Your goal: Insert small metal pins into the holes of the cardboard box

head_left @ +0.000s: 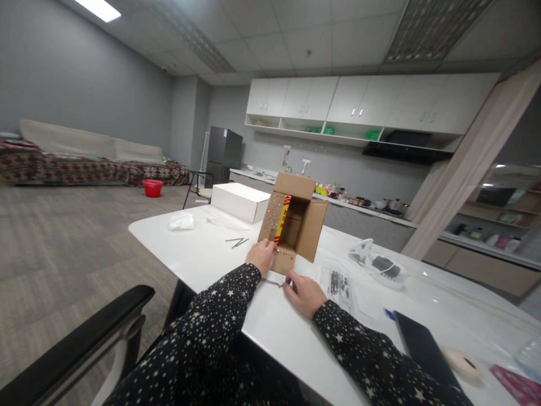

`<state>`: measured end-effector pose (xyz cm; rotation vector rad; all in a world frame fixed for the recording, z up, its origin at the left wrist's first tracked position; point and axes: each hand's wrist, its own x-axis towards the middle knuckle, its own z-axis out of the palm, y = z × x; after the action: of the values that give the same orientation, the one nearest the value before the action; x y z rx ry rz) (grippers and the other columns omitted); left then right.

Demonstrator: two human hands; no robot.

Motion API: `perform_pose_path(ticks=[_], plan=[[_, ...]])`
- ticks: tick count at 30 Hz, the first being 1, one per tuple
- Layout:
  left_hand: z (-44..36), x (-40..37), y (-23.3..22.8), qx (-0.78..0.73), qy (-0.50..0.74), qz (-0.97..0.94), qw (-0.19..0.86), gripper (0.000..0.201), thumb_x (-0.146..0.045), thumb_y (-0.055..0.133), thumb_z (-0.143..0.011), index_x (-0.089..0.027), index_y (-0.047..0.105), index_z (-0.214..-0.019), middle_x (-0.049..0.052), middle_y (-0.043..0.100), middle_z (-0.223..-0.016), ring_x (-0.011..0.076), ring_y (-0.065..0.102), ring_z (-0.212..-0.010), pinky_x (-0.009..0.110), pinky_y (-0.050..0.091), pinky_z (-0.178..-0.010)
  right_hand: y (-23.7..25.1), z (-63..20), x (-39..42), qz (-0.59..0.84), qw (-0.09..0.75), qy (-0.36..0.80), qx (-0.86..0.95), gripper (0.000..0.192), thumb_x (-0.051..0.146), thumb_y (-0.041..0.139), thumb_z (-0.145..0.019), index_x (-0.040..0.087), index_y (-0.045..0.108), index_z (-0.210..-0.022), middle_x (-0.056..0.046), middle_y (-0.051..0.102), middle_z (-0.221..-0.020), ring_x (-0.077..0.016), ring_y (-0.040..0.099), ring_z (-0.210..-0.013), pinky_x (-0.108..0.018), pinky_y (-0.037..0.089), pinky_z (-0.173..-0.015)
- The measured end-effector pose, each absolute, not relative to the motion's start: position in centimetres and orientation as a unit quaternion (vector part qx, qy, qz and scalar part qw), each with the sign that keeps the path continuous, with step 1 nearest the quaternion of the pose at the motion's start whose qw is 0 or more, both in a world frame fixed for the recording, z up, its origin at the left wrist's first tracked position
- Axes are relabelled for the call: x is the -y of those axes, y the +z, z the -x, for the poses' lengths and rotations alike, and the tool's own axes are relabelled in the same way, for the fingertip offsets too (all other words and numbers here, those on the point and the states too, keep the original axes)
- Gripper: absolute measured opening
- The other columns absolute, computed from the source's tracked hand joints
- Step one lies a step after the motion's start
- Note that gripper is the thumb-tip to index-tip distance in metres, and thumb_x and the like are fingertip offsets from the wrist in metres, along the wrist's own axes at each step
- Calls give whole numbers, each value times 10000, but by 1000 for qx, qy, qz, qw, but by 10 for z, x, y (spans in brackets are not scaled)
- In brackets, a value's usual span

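An open cardboard box (pixel 302 231) lies on the white table with its opening towards me and its flaps folded out. Small dots in rows mark the left flap (pixel 271 217) and the lower flap (pixel 284 263); I cannot tell whether they are holes or screw heads. My left hand (pixel 261 256) is closed at the lower left corner of the opening, fingertips pinched together, and whatever they hold is too small to make out. Just below the lower flap, my right hand (pixel 305 293) is closed on the end of a thin metal rod-like tool (pixel 271 282).
Several thin metal rods (pixel 237 242) lie left of the box, near a white box (pixel 240 202) and crumpled plastic (pixel 181 221). To the right are a clear case of small dark parts (pixel 339 283), a white corded device (pixel 382 268), a black phone (pixel 425 347) and a beige mouse (pixel 462 362).
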<state>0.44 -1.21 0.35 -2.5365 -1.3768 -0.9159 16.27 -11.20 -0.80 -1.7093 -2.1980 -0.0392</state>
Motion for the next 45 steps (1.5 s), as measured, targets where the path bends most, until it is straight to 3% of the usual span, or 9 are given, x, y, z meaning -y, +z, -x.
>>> perform_pose_path(ticks=[27,45], plan=[[-5,13,5,435,-376,815,71,149,-220,418,-902,-208,513,-1016,36,624,-965,167,589,-899,294,421,-774,-8,-163,112,604,180,-10,776,123,285,453,-875,206,546,-889,4,609,-683,-126,523,-621,-232,266,-587],[-5,9,0,399,-422,808,101,216,-274,394,-929,-202,593,-976,35,666,-907,161,591,-873,306,414,-782,-7,-162,112,608,169,-17,776,130,293,454,-881,206,549,-898,7,613,-689,-124,522,-616,-232,258,-580]])
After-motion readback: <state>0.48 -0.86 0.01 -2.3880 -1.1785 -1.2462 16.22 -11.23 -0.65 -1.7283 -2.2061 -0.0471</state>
